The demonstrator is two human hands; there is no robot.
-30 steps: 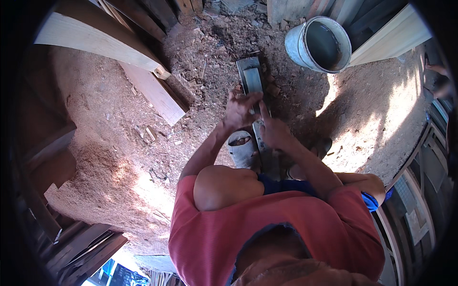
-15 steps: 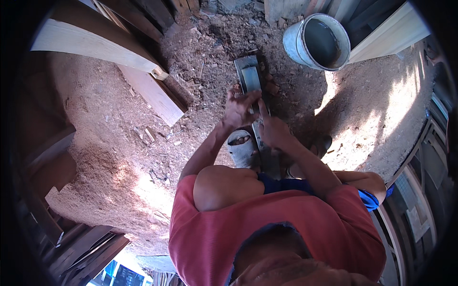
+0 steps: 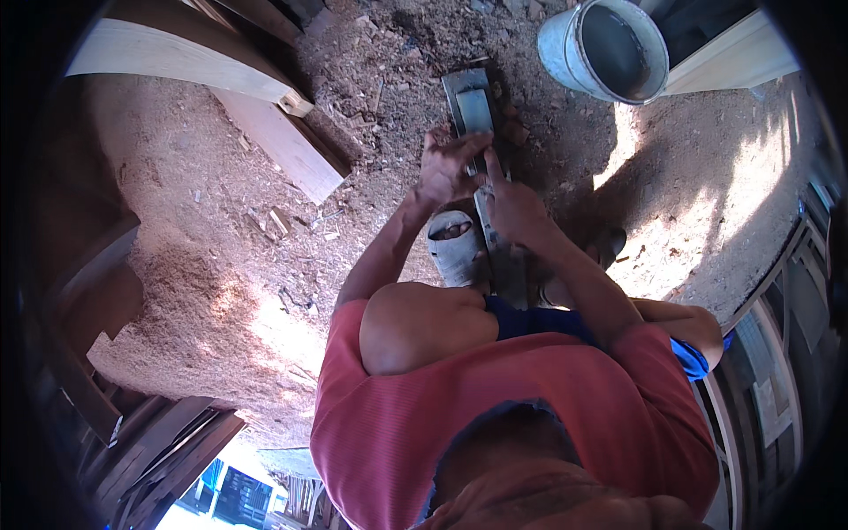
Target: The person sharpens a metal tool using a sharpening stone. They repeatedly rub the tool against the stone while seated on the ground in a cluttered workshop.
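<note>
A pale blue-grey block like a whetstone (image 3: pixel 475 110) lies on a long, dark, narrow board (image 3: pixel 511 278) on the ground before me. My left hand (image 3: pixel 444 170) is at the near end of the block, its fingers bent across it and pressing down. Close against it, my right hand (image 3: pixel 515 210) points its index finger forward to meet the left fingertips. Both hands look closed around something low on the block; the fingers cover it, so its kind is hidden. My sandalled left foot (image 3: pixel 458 256) rests beside the board.
A whitish bucket (image 3: pixel 558 57) of grey liquid stands at the far right. Left of my hands lie a flat plank (image 3: pixel 278 146) and a thick pale beam (image 3: pixel 185 57). Sawdust and chips cover the ground (image 3: pixel 203 256). Stacked boards (image 3: pixel 163 459) stand at the lower left.
The whole view has shifted, so the bucket, block and hands sit higher in the picture. Both hands stay together at the block's near end, with little change in grip.
</note>
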